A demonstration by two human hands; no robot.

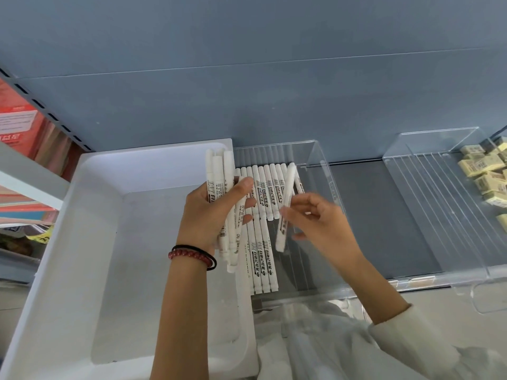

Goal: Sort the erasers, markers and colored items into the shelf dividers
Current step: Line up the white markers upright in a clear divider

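From the head camera, the left hand (208, 215) grips a bundle of white markers (219, 171) at the left edge of the clear divider (321, 165). The right hand (323, 223), blurred, hangs over the clear divider, its fingers (288, 212) pinching a single marker (286, 204). Rows of markers (263, 187) lie inside. A white bin (82, 242) sits to the left and erasers (482, 171) well to the right.

Two hands (210, 215) (325, 224), two dividers (318, 157) (439, 138), one bin (82, 204)
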